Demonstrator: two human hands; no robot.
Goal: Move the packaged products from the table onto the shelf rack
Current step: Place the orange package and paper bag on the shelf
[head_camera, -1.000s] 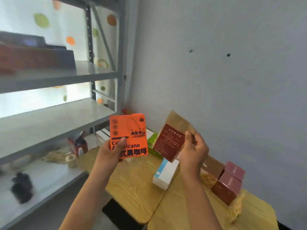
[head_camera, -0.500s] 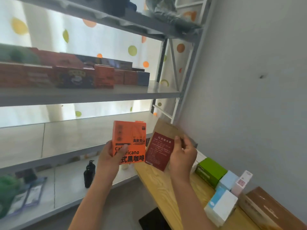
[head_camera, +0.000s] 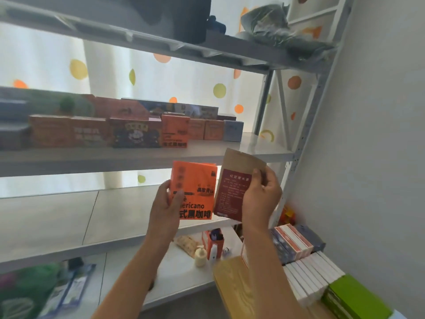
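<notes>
Held packages: two, before the shelf rack (head_camera: 147, 155).
Left hand (head_camera: 164, 207): fingers grip orange coffee pack (head_camera: 195, 187).
Right hand (head_camera: 261, 199): fingers pinch brown pouch (head_camera: 234, 180), beside it.
Blurred: boxes on shelf (head_camera: 128, 130), uncountable.

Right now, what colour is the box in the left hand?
Bright orange box, black lettering; head view.

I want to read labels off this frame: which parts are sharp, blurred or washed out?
Head view: the orange coffee box and brown pouch are fairly sharp; the shelved boxes are smeared; the backlit curtain is washed out; the rack upright leans from wide-angle distortion.
</notes>
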